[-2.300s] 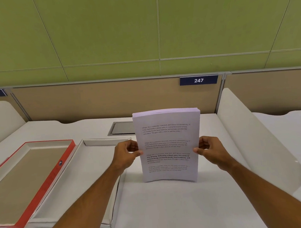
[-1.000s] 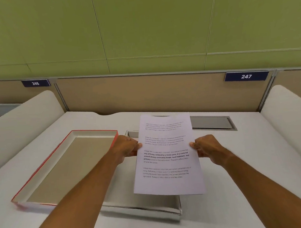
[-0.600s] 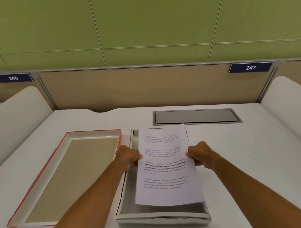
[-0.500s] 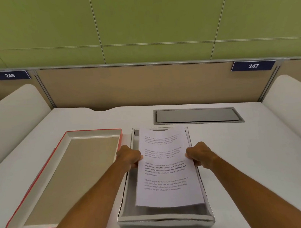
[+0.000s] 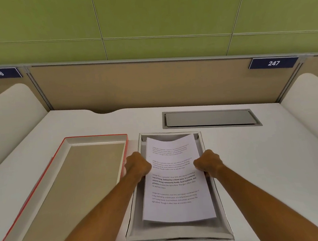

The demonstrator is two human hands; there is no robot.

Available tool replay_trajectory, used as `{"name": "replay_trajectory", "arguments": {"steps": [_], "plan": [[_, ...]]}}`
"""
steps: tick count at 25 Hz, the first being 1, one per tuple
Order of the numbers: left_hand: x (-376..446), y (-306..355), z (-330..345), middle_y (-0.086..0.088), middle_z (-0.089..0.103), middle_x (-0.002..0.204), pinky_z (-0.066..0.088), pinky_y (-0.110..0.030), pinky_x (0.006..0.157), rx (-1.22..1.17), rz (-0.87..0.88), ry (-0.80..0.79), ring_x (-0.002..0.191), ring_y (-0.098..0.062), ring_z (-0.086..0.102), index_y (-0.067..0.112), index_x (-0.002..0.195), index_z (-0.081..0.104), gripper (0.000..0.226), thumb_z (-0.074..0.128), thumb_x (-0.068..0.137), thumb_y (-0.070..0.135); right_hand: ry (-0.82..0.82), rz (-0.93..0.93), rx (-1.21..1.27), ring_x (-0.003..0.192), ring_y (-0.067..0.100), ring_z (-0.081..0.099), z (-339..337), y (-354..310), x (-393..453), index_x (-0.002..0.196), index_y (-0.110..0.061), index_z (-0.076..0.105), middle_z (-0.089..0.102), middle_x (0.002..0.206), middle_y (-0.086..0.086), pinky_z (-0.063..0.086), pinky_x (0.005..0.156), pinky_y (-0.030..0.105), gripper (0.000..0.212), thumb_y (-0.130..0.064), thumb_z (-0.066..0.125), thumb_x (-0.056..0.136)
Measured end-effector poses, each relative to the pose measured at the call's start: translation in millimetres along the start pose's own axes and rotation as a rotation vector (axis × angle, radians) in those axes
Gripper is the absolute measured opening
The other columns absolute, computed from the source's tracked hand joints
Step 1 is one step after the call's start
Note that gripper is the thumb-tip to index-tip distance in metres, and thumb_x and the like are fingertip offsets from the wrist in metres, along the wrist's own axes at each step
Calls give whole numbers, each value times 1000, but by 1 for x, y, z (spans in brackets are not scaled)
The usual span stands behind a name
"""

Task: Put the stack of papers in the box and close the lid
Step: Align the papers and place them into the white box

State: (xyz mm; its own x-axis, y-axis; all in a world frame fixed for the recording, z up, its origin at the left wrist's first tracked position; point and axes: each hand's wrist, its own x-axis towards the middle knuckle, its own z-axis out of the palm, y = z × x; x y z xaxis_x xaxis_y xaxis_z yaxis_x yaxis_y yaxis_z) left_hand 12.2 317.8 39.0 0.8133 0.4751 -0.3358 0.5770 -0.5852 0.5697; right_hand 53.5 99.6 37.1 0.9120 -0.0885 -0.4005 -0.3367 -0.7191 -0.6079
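I hold the white stack of printed papers (image 5: 174, 179) by its long edges, my left hand (image 5: 138, 166) clenched on one side and my right hand (image 5: 208, 163) on the other. The stack hangs between my hands, inside the walls of the shallow grey cardboard box (image 5: 224, 219); I judge it not yet flat on the bottom, since its far edge sags. To do this well, I should keep it square to the walls, lower both sides evenly, then slip my fingers out without dragging sheets. The red-edged cardboard lid (image 5: 37, 189) lies upturned on the white desk (image 5: 270, 169), just beyond my left hand, ready for closing.
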Motion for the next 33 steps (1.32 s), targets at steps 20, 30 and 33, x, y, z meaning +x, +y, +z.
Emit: {"name": "replay_trajectory", "arguments": {"steps": [20, 30, 33], "plan": [[-32, 4, -8, -5, 54, 94, 41, -40, 86, -441, -181, -348, 72, -19, 51, 17, 110, 41, 28, 38, 100, 43, -106, -48, -3, 89, 29, 68, 13, 11, -21, 89, -8, 54, 69, 102, 13, 56, 74, 36, 10, -19, 53, 89], [-26, -12, -2, -16, 54, 139, 29, -54, 112, -559, -277, -479, 131, -39, 46, 20, 145, 38, 79, 26, 87, 73, -165, 14, 117, 91, 29, 65, 11, 15, -36, 99, -5, 56, 68, 104, 11, 49, 63, 29, 20, -22, 48, 91], [-30, -14, -4, -20, 42, 150, 24, -56, 116, -546, -301, -485, 139, -42, 36, 14, 147, 35, 88, 26, 85, 76, -225, 35, 153, 99, 32, 65, 11, 20, -39, 109, -4, 56, 69, 112, 13, 49, 70, 33, 28, -25, 48, 92]]}}
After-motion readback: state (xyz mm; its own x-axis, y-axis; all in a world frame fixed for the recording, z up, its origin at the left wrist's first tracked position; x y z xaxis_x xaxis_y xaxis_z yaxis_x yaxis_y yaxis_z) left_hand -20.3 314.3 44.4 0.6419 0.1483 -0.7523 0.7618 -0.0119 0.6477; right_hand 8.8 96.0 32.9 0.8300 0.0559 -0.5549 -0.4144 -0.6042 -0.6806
